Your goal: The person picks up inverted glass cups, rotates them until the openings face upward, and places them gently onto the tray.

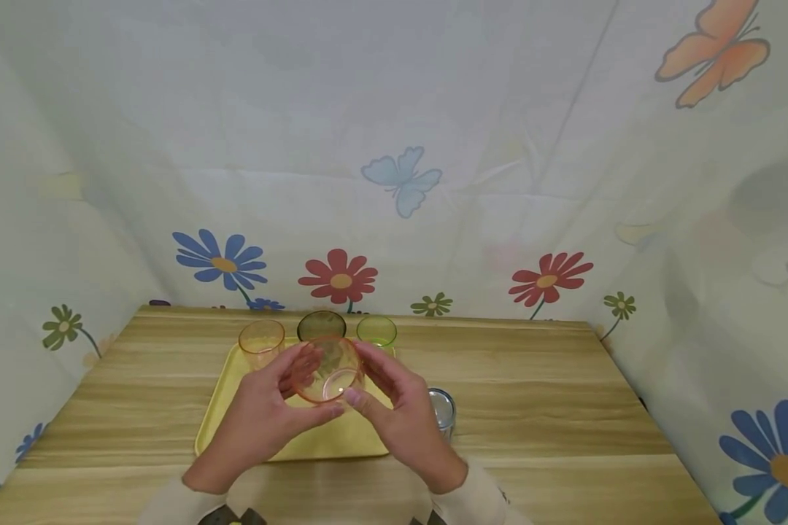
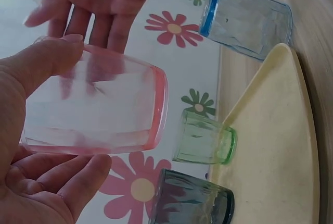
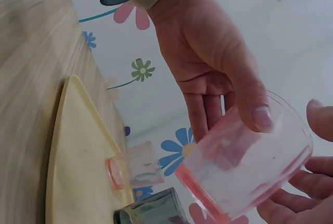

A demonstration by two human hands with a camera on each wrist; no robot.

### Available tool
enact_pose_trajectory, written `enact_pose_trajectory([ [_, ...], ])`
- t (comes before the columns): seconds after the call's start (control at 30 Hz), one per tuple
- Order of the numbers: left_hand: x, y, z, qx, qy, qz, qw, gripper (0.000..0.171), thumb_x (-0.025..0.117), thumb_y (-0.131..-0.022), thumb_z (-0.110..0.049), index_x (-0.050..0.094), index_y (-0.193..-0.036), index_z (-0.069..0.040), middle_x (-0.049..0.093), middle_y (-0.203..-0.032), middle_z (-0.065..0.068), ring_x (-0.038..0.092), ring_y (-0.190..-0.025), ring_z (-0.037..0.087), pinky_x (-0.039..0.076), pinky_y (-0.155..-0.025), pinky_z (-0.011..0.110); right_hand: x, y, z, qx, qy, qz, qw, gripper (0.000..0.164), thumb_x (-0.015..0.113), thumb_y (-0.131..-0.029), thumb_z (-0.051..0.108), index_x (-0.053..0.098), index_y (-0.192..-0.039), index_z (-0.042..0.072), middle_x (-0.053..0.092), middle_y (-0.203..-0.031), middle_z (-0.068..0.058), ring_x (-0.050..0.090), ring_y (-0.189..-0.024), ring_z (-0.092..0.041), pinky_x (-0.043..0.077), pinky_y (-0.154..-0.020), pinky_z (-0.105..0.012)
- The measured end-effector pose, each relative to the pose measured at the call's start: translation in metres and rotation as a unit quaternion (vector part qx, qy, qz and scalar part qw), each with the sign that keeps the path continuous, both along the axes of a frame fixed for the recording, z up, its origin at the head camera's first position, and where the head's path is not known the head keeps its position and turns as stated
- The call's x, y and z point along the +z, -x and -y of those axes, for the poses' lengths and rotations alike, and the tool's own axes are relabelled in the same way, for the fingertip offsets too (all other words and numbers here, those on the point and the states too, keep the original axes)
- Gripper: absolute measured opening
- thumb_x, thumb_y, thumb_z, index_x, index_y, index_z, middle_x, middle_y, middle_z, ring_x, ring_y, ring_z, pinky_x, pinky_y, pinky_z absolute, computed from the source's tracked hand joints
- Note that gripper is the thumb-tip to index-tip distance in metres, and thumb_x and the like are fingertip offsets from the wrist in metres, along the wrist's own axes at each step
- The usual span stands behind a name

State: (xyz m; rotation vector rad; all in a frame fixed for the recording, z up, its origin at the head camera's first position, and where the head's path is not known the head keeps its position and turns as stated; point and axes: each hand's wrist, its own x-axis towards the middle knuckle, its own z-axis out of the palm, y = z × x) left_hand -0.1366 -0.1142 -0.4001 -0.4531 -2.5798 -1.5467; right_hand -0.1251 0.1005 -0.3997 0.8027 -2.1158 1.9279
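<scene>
My left hand (image 1: pixel 256 412) holds a clear pink-orange tumbler (image 1: pixel 331 361) above the front part of a yellow tray (image 1: pixel 328 441). The tumbler is tilted with its mouth toward me. In the left wrist view, my left thumb presses one side of the tumbler (image 2: pixel 130 109) and the fingers curl below it. My right hand (image 1: pixel 403 419) is around the other side, its fingers lying loosely along the wall. Both wrist views show the right thumb standing off the tumbler, close to its rim.
Along the tray's back stand an orange tumbler (image 1: pixel 261 337), a dark grey-green tumbler (image 1: pixel 322 328) and a green tumbler (image 1: pixel 377 333). A blue tumbler (image 1: pixel 443 412) stands on the wooden table (image 1: pixel 538 408) right of the tray. A floral curtain (image 1: pixel 486 240) hangs behind and at both sides.
</scene>
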Motion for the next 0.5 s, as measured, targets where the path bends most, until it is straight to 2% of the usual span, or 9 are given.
enact_pose_trajectory([
  [0.2,0.003,0.003,-0.009,0.007,0.013,0.003,0.9999,0.097,0.092,-0.075,-0.049,0.049,-0.153,-0.010,0.068,-0.141,0.015,0.069,-0.126,0.032,0.060,-0.099,0.045,-0.002,0.000,0.002,-0.016,0.027,0.043,0.999,0.060,0.069,-0.098,0.005,0.047,-0.154,0.001,0.050,-0.159,-0.018,0.045,-0.150,-0.032,0.041,-0.118,-0.032],
  [0.33,0.001,0.007,-0.014,-0.012,-0.004,0.022,0.9997,0.099,0.090,-0.078,-0.048,0.045,-0.156,-0.009,0.061,-0.150,0.016,0.065,-0.131,0.034,0.058,-0.101,0.044,-0.005,0.002,0.002,-0.032,0.042,0.072,0.996,0.060,0.068,-0.099,0.005,0.045,-0.154,-0.003,0.048,-0.160,-0.017,0.043,-0.152,-0.028,0.038,-0.119,-0.036],
  [0.5,-0.004,0.010,-0.020,-0.039,-0.030,0.026,0.9985,0.095,0.085,-0.086,-0.040,0.037,-0.161,-0.006,0.050,-0.160,0.015,0.059,-0.139,0.034,0.054,-0.106,0.045,-0.010,0.004,0.000,-0.038,0.046,0.076,0.995,0.064,0.064,-0.102,0.005,0.036,-0.157,-0.007,0.040,-0.165,-0.020,0.037,-0.154,-0.031,0.033,-0.120,-0.045],
])
